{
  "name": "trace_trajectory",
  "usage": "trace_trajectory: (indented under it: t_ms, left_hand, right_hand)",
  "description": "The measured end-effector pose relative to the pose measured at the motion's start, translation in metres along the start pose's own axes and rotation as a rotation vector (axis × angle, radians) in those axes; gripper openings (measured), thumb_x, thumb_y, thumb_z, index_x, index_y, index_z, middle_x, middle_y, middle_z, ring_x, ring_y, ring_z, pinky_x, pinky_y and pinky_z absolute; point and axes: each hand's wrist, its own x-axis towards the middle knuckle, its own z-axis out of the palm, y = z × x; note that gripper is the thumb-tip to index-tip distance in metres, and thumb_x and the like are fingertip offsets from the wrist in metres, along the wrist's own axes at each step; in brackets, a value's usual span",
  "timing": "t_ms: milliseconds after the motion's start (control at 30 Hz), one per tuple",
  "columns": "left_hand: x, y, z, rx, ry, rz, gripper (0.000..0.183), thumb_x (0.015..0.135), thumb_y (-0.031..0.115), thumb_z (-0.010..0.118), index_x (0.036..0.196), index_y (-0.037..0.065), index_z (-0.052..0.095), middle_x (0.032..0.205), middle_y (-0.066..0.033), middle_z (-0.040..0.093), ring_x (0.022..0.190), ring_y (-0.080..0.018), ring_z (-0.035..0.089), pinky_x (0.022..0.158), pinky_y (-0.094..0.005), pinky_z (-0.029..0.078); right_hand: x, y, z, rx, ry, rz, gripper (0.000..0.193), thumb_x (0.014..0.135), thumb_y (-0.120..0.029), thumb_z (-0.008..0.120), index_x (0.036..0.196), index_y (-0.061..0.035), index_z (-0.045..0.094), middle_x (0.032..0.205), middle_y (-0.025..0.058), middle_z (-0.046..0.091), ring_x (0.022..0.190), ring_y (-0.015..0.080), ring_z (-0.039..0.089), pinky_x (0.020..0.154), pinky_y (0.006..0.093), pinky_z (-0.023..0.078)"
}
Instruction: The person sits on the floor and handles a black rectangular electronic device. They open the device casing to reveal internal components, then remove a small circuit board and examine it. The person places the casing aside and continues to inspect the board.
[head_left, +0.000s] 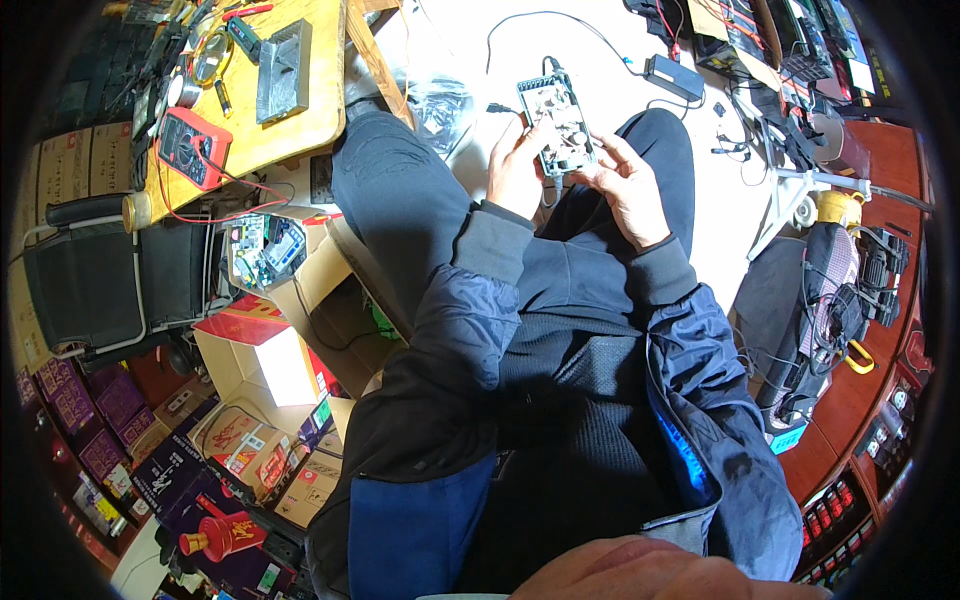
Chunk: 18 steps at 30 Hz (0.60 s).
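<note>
Between my knees I hold an open power supply unit [557, 118], a slim case without its cover, with pale and dark components showing inside. My left hand [514, 172] is closed on its left edge, the fingertips reaching over the components. At the lower right corner, my right hand [628, 190] grips it between thumb and fingers. A cable comes out at the top end and another at the bottom end. Beside the left edge lies a small black plug [499, 108]. Details of the circuit are too small to make out.
A yellow wooden table [322, 90] at the upper left carries a red multimeter [196, 148] and a grey metal block [285, 72]. A black adapter [674, 78] lies on the white surface. Cardboard boxes [262, 350] stand at my left; cables and a trolley frame [775, 210] are at right.
</note>
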Motion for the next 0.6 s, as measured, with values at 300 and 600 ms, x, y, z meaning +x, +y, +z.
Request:
trace_trajectory:
  t_ms: [300, 600]
  left_hand:
    - [-0.0017, 0.0028, 0.0013, -0.094, 0.003, -0.043, 0.027, 0.104, 0.015, 0.056, 0.124, -0.002, 0.060, 0.109, -0.0100, 0.067, 0.095, -0.0181, 0.068, 0.081, -0.0304, 0.057]
    - [0.0012, 0.0015, -0.0001, -0.212, 0.051, -0.128, 0.027, 0.105, 0.018, 0.057, 0.123, -0.002, 0.060, 0.107, -0.0087, 0.067, 0.093, -0.0171, 0.068, 0.081, -0.0297, 0.058]
  right_hand:
    - [-0.0005, -0.0041, 0.0040, 0.028, 0.002, -0.004, 0.058, 0.093, -0.004, 0.068, 0.146, 0.0068, 0.046, 0.120, 0.0151, 0.069, 0.100, 0.0181, 0.070, 0.091, 0.0288, 0.056]
    - [-0.0009, -0.0089, 0.0065, -0.009, 0.019, 0.020, 0.059, 0.093, -0.004, 0.069, 0.146, 0.0067, 0.047, 0.119, 0.0147, 0.069, 0.098, 0.0176, 0.071, 0.089, 0.0280, 0.057]
